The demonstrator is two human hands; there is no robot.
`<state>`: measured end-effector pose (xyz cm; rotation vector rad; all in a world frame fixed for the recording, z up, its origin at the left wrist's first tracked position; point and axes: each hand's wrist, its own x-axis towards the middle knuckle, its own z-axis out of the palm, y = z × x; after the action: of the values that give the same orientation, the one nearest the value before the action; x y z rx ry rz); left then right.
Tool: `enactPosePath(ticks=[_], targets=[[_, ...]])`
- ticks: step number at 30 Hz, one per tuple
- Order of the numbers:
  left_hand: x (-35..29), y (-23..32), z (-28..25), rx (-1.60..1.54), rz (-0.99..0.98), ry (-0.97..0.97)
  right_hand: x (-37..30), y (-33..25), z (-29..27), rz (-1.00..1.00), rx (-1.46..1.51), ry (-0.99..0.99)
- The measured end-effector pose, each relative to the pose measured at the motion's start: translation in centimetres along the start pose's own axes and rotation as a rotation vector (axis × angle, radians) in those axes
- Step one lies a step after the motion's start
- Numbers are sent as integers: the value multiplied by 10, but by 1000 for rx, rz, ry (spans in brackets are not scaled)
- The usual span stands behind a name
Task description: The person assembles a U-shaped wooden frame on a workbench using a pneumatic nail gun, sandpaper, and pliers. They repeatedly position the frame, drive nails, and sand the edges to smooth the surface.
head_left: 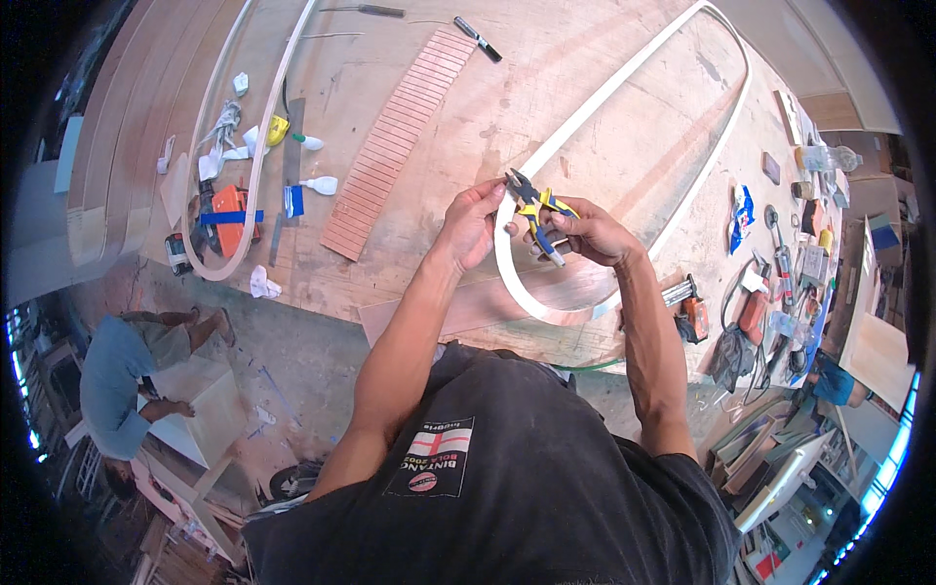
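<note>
A long oval loop frame (624,86) of thin pale strip lies across the workbench, its rounded near end close to me. My right hand (591,232) grips a pair of pliers (536,211) with yellow and blue handles. The dark plier jaws point up and left, at the frame's left side. There my left hand (475,222) has its thumb and fingertips pinched beside the jaws, at the strip's edge. Whatever small thing may be between those fingertips is too small to make out.
A slotted wooden panel (400,146) lies left of the frame, a black marker (478,39) at its far end. Another oval loop (276,117) surrounds an orange tool (231,214) and small bottles. Tools and cables crowd the bench's right edge. A co-worker (122,380) bends over a box at lower left.
</note>
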<state>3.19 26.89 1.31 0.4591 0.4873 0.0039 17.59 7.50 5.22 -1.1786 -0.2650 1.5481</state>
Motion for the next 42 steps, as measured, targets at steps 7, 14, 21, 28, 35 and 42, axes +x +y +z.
enactPosePath(ticks=[7,14,21,28,35,42], targets=[[-3,1,4,-19,6,-12,-1,-16,11,5,-204,74],[-1,-5,0,-47,0,6,-7,-27,34,-30,-641,272],[1,-7,-1,-63,4,-19,-10,-21,44,-294,-1405,459],[2,-3,7,-88,-10,-15,-10,5,42,-443,-1248,695],[4,1,9,-22,27,1,-32,-23,29,-106,-11,233],[1,0,12,-40,5,-14,-19,-30,8,-5,-150,104]])
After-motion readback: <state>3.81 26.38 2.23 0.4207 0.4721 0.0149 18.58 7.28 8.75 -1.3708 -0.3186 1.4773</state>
